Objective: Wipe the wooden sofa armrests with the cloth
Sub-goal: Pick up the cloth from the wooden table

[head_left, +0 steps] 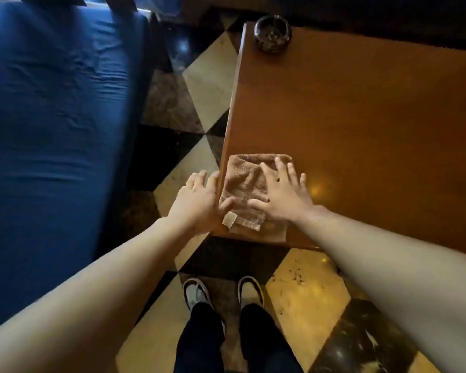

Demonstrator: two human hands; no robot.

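Observation:
A folded brown cloth (244, 181) with a pale label lies flat at the near left corner of a wooden table (361, 125). My right hand (281, 193) rests on the cloth's right half, fingers spread, palm down. My left hand (199, 203) hovers at the table's left edge with fingers apart, its thumb touching the cloth near the label. Neither hand has closed on the cloth. The sofa's blue cushion (54, 125) fills the left side; no wooden armrest is clearly visible.
A dark round ashtray (272, 33) stands at the table's far left corner. Between sofa and table runs a narrow strip of chequered tile floor (199, 84). My feet in shoes (223, 293) stand right before the table's near edge.

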